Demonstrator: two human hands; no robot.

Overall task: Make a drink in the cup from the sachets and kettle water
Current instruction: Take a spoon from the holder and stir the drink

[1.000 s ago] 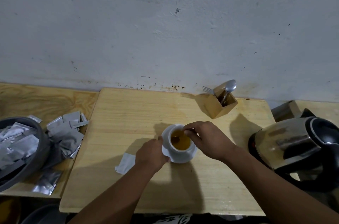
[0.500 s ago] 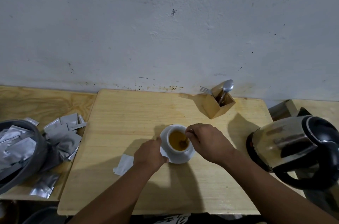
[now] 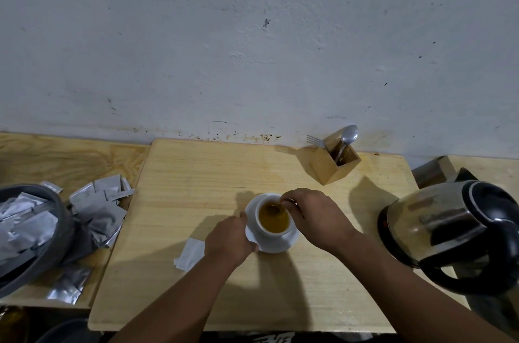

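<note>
Both hands are busy at the cup (image 3: 273,220). The left hand (image 3: 229,240) grips the edge of the white saucer (image 3: 292,237) to keep it from sliding. The right hand (image 3: 314,215) pinches the top of a small spoon (image 3: 273,209), whose bowl sits down in the brown drink. The cup stands on the saucer, near the middle of the pale wooden board (image 3: 196,174).

This looks like the stirring step. To do it well, the spoon should go round slowly and stay low, because the drink is close to the rim and could slop over.

A torn white sachet (image 3: 189,254) lies just beside the left hand. There is open board in front of the cup and behind it. The kettle (image 3: 449,233) sits to the right, near the right arm, so that elbow should not swing wide. More silver sachets (image 3: 98,208) are piled off to the left. Far back by the wall stands a wooden box (image 3: 327,170) with a fork and spoon.
</note>
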